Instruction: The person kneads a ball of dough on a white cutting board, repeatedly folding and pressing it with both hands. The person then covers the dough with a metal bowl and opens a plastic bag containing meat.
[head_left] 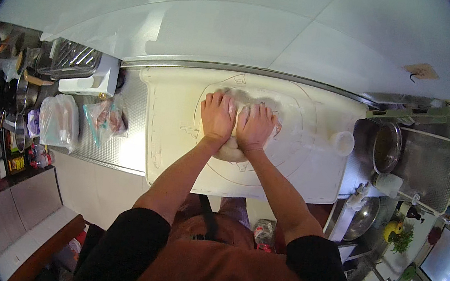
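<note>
A pale lump of dough (230,152) lies on a large white kneading board (311,174) with red printed circles. My left hand (218,116) bears down on the dough, palm down, its fingers bent over the far part. Close beside it, my right hand (255,126) grips the dough the same way, and the thumbs nearly meet. Both forearms reach straight forward from the lower edge. Much of the dough is hidden beneath the hands. White powder marks the fingers and the board.
A small white bowl (342,143) stands on the board's right side. Left are a bag of food (106,119), a stack of plastic bags (59,120) and a white appliance (91,80). A metal basin (387,148) and wire rack (431,173) stand right. A wall rises behind.
</note>
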`<state>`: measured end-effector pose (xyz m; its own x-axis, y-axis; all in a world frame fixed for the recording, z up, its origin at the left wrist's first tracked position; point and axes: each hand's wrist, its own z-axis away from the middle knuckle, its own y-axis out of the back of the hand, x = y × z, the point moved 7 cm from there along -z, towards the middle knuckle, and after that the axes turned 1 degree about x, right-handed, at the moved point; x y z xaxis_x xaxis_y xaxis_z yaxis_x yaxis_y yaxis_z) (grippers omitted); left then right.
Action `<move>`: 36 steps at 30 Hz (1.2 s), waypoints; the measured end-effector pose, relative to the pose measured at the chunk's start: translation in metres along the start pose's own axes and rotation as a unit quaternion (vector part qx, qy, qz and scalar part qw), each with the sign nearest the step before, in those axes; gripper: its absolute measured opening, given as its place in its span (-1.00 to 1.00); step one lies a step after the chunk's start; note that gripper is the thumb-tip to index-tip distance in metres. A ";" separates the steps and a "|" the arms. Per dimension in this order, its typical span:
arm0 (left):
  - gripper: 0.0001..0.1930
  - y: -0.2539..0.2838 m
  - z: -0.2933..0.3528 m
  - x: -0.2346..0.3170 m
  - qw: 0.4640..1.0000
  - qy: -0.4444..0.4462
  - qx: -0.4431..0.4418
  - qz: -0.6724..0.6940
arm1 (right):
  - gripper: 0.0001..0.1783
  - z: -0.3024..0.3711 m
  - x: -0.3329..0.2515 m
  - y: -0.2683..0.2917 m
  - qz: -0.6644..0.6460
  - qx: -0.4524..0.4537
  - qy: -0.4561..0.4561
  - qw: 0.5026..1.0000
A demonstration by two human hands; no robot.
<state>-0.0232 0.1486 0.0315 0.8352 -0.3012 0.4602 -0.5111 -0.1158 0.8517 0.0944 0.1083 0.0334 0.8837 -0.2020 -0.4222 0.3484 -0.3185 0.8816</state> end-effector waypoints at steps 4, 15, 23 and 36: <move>-0.78 -0.020 -0.026 -0.009 1.000 0.015 -0.014 -0.012 | -0.74 -0.017 0.005 -0.006 -0.004 0.087 0.000 0.996; -0.71 0.059 0.089 0.009 0.924 0.058 -0.171 0.338 | -0.65 0.047 0.013 0.027 -0.166 -0.109 -0.120 0.973; -0.80 0.092 0.145 -0.056 0.860 0.153 -0.135 0.468 | -0.61 0.152 -0.021 0.058 -0.031 0.174 -0.075 0.981; -0.70 0.013 0.062 -0.004 0.869 0.126 -0.076 0.473 | -0.62 0.040 0.039 0.023 0.083 0.092 -0.083 0.989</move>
<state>-0.0460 0.0899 0.0252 0.0844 0.0259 0.9961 -0.9761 0.2028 0.0774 0.1245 0.0565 0.0286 0.8552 -0.4103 -0.3166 0.1260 -0.4278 0.8950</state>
